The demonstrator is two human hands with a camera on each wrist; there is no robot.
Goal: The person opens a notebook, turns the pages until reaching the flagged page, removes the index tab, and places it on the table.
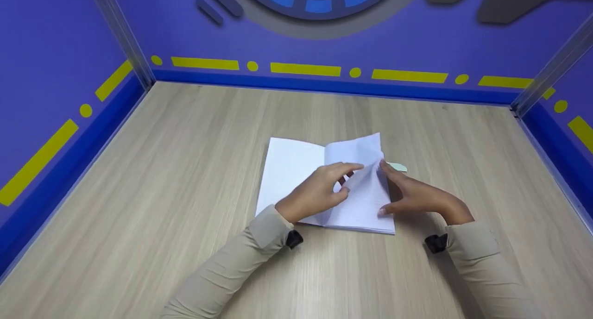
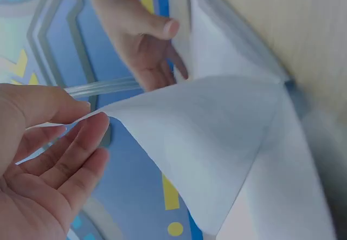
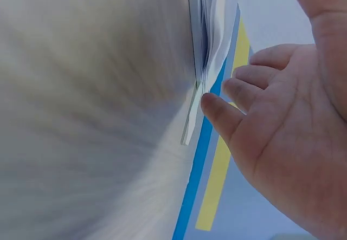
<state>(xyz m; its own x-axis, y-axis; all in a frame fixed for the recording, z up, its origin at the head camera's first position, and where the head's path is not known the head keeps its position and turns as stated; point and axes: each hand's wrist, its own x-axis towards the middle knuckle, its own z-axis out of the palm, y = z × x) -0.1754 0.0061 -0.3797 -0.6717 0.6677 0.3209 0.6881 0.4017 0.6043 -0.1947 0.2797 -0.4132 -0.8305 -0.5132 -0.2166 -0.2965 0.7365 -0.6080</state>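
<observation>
A white lined notebook [image 1: 292,171] lies open on the wooden table [image 1: 185,180]. My left hand [image 1: 343,182] pinches the edge of one right-hand page [image 1: 366,184] and lifts it into a curve. In the left wrist view that page [image 2: 217,137] arches between the thumb and forefinger of the left hand [image 2: 91,115]. My right hand [image 1: 394,189] rests at the notebook's right edge, thumb on the lower page, fingertips against the page stack [image 3: 209,28]. Its fingers [image 3: 238,83] are loosely extended in the right wrist view.
A small pale green piece [image 1: 398,167] pokes out beside the notebook's right edge, behind my right fingers. Purple walls with yellow dashes [image 1: 305,69] enclose the table on three sides. Bare wood surrounds the notebook.
</observation>
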